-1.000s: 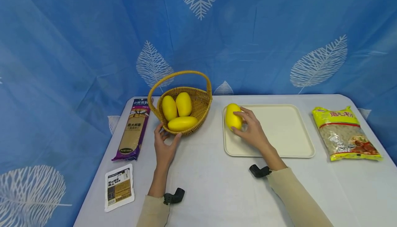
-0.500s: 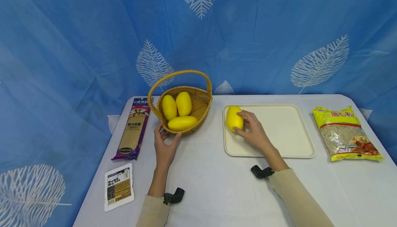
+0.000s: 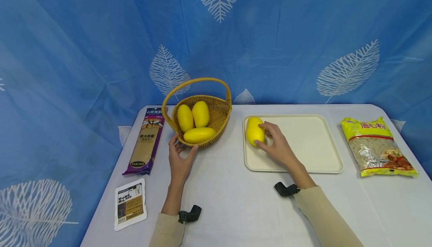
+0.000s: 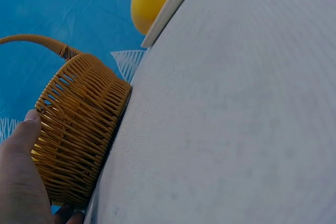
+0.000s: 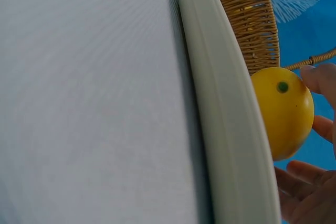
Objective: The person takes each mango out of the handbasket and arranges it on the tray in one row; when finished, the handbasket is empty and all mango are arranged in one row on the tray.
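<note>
A yellow mango lies at the left end of the cream tray, its stem spot showing in the right wrist view. My right hand holds it from the right, thumb and fingertips at its side. At the near-left end of the wicker basket, my left hand grips with the thumb against the rim; its other fingers are partly hidden. Inside the basket are three more yellow mangoes. The left wrist view shows the thumb on the woven wall.
A pack of spaghetti lies left of the basket, with a small flat white-edged packet nearer the front. Right of the tray is a yellow bag of pasta. The basket's tall handle arches over it; a blue curtain hangs behind.
The right hand and its mango have come slightly down and toward the near side, and the mango now rests on the tray. The left hand and basket have stayed put.
</note>
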Action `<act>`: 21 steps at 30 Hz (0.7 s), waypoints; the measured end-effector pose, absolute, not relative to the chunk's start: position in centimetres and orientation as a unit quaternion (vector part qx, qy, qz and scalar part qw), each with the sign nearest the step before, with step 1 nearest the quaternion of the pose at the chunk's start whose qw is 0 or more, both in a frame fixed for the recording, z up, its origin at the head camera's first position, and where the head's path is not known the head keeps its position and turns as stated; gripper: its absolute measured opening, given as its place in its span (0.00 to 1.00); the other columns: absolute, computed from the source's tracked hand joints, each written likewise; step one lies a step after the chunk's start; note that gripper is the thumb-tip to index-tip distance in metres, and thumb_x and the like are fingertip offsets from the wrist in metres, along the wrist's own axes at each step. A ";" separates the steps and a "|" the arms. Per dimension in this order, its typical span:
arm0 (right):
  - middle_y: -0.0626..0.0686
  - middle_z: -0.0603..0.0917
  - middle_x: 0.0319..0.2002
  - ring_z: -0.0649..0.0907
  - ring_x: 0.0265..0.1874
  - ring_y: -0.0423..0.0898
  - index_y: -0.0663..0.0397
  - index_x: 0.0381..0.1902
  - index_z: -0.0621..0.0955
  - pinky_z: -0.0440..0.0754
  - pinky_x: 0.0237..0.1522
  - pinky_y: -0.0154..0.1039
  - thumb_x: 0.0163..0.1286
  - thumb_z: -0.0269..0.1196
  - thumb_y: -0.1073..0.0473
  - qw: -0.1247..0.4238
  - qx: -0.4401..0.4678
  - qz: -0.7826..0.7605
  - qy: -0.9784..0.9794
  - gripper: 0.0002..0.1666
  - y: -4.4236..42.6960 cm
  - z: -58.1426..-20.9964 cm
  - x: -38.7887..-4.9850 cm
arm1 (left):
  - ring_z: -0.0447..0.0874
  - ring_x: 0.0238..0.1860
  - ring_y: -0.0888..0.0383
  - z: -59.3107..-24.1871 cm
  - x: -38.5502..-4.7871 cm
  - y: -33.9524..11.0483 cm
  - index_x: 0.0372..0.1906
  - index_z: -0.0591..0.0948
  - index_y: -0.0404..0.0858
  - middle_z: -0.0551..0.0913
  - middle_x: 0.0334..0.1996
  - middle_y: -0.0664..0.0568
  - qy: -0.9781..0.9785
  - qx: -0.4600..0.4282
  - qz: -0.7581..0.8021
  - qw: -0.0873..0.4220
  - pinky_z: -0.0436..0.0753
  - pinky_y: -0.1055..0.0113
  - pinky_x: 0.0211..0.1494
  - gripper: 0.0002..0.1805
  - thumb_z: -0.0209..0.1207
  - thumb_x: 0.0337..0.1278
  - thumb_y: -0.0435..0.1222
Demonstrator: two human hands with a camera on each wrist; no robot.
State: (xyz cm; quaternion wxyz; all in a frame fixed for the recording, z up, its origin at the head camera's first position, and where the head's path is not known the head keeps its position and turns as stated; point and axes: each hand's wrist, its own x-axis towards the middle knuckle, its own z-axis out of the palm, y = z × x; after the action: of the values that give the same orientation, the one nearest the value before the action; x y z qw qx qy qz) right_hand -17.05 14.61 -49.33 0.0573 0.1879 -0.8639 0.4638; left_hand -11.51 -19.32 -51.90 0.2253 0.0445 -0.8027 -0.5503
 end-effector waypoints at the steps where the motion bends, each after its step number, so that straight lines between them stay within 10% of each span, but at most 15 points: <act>1: 0.68 0.66 0.66 0.71 0.63 0.64 0.65 0.62 0.71 0.77 0.62 0.57 0.60 0.71 0.63 0.058 0.189 0.462 -0.865 0.34 14.6 -49.3 -17.0 | 0.73 0.62 0.47 -51.9 -11.5 -19.3 0.71 0.60 0.40 0.66 0.69 0.45 -0.803 0.045 -0.551 0.224 0.77 0.54 0.62 0.43 0.70 0.54 0.40; 21: 0.61 0.64 0.71 0.65 0.70 0.60 0.50 0.65 0.72 0.67 0.68 0.64 0.59 0.73 0.53 0.098 0.254 0.400 -0.875 0.38 12.0 -43.4 -17.6 | 0.74 0.61 0.47 -52.2 -11.7 -19.4 0.71 0.60 0.40 0.67 0.68 0.45 -0.804 0.045 -0.550 0.223 0.77 0.55 0.62 0.43 0.70 0.53 0.40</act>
State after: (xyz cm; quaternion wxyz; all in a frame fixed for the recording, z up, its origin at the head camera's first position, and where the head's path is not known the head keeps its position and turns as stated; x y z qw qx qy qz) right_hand -17.57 11.95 -43.38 0.0980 0.2539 -0.8750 0.4004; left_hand -11.65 -19.40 -52.22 0.2228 0.0455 -0.8039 -0.5496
